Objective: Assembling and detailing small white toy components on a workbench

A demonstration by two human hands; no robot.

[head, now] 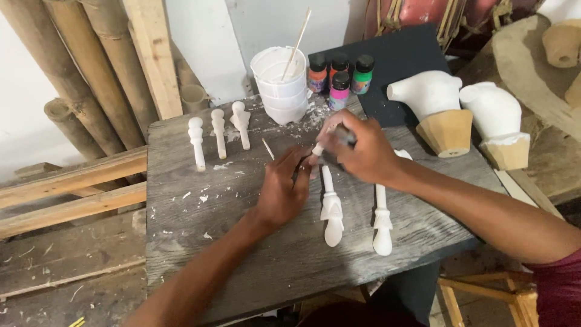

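On the grey weathered wooden board [242, 242], a white-painted turned wooden peg [330, 206] lies lengthwise, its long axis running near to far, rounded end toward the person, far end under the left hand [283, 191], fingers curled upon it, while the right hand [357, 148] pinches a dark brush [340, 134].

carved pegs [331, 209]: white all over
cups [279, 85]: white, stacked
little bottles [339, 79]: black caps; orange, red, green and pink inside
table [242, 242]: grey wood with white specks
two big shapes [426, 94]: white on top, tan wood below
board [399, 57]: black
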